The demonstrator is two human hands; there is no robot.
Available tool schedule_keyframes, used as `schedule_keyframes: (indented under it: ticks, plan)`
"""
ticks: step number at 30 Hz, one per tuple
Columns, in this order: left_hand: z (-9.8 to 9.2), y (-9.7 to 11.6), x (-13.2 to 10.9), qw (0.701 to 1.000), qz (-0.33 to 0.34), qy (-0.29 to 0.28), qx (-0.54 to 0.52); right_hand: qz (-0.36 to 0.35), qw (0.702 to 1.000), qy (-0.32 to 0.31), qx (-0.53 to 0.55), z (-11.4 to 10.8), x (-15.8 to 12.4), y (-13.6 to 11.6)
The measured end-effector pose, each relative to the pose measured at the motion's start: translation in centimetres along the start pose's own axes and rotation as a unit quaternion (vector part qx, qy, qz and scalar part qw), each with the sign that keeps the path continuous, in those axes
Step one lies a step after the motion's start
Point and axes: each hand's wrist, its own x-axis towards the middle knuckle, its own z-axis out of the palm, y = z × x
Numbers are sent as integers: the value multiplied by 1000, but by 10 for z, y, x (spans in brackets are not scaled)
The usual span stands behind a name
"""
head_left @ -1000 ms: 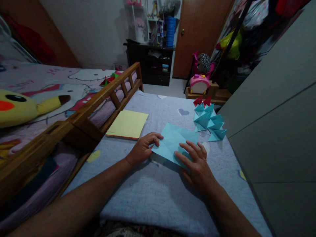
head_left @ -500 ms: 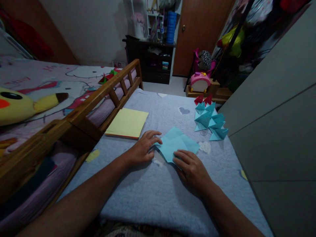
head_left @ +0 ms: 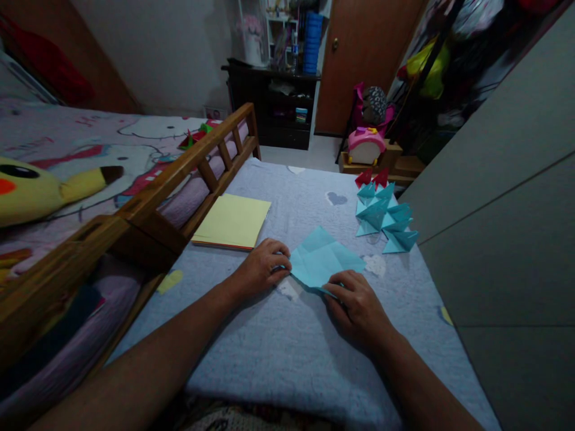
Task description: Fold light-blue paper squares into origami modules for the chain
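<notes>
A light blue paper sheet (head_left: 322, 258) lies creased on the grey-blue blanket (head_left: 287, 347). My left hand (head_left: 263, 269) has its fingers curled and pinches the sheet's left corner. My right hand (head_left: 357, 302) is closed on the sheet's near corner, fingers pressed together at the edge. Behind the sheet, to the right, sits a cluster of folded blue paper triangles (head_left: 384, 218) with two red ones (head_left: 372, 178) at its far end. A stack of yellow paper (head_left: 233, 221) rests to the left of my left hand.
A wooden bed rail (head_left: 179, 173) runs along the left, with a yellow plush toy (head_left: 40, 188) on the bed beyond. A grey cabinet (head_left: 507, 209) stands close on the right. Toys, a dark shelf unit (head_left: 278, 108) and a brown door (head_left: 363, 54) fill the far end.
The blue sheet went from a wider spread to a smaller square shape. My right hand drew back from lying flat on it to gripping its near corner; my left stayed at the left corner.
</notes>
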Motion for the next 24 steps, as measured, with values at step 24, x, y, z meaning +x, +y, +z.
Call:
schedule_keyframes:
  ticks: [24]
  plan:
    - [-2, 1, 0, 997, -61, -41, -33, 197, 972, 61, 109, 6, 4, 8]
